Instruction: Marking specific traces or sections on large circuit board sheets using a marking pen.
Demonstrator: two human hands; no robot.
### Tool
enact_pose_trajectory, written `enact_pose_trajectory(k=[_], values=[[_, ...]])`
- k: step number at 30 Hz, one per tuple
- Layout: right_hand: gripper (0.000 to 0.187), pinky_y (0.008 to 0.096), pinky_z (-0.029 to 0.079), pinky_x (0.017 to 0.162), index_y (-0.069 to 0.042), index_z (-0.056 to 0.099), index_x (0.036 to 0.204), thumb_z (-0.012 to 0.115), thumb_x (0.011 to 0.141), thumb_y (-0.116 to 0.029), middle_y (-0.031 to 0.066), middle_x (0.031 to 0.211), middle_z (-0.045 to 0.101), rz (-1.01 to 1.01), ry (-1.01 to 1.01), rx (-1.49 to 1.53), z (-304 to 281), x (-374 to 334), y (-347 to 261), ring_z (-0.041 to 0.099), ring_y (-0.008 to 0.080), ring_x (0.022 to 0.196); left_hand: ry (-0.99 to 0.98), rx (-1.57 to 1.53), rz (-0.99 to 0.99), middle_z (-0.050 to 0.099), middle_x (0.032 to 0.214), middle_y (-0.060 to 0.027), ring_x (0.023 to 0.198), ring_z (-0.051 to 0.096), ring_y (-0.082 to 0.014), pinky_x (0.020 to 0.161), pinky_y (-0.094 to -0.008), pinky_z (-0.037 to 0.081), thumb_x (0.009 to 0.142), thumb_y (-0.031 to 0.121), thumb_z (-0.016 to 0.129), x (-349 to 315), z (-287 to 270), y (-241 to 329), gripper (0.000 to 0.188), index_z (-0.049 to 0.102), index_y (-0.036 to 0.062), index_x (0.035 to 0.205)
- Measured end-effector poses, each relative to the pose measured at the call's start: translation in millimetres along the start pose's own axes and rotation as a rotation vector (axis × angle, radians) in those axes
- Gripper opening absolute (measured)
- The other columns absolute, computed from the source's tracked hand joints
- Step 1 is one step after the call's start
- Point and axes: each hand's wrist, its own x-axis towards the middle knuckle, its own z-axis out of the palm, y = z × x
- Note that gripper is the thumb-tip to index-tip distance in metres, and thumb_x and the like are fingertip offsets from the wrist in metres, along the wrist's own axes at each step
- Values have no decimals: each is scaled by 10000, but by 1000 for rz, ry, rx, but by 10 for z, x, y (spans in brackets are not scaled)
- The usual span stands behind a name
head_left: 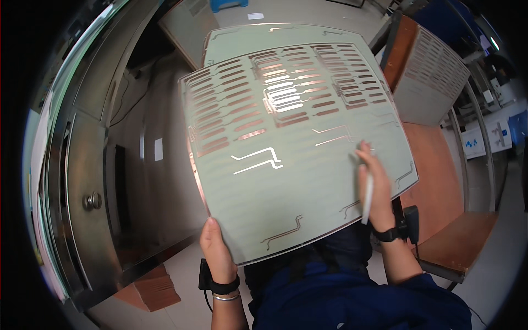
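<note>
A: Head view, and there's the pale green panel, centre scene, near edge above the person's lap! The left hand grips its near left edge, thumb on top, other fingers hidden.

B: And the right hand! Its fingers look closed around a slim white stick over the panel's right side; contact can't be told.

A: Best technique, I'd say: firm edge grip, light stick, skin off the copper traces.

B: The count! Two hands, one stick, one held panel, one further panel beyond it, one patterned panel leaning far right.
</note>
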Motion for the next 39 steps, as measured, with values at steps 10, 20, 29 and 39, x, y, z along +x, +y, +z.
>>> enact_pose_trajectory(k=[10,20,29,39], values=[[362,383,466,1049,-150,598,1267,582,905,-166,116,1378,561,-592,-647,407,565,-685,-652,557,291,1252,55,21,38,669,1101,-85,973,598,-135,884,-298,468,1074,382,438,104,10,-130,469,624,-42,1141],[363,433,513,866,-80,594,1290,599,927,-93,205,1164,646,683,219,-191,-1026,-187,1670,630,368,1078,73,168,123,658,1102,-85,965,594,-143,877,-293,469,1069,404,435,128,10,-219,490,618,-43,1150],[334,432,454,1056,-79,652,1198,579,873,-50,155,1221,638,-372,-104,347,232,-152,121,599,317,1187,124,268,188,649,1099,-102,968,585,-160,873,-301,470,1083,382,399,165,-29,-335,497,596,-69,1147],[359,471,428,1024,-61,628,1257,603,905,-130,159,1103,676,15,297,-189,-506,313,1230,617,358,1087,137,310,179,654,1108,-110,967,593,-163,872,-306,477,1079,394,403,109,-5,-204,510,594,-73,1150]])
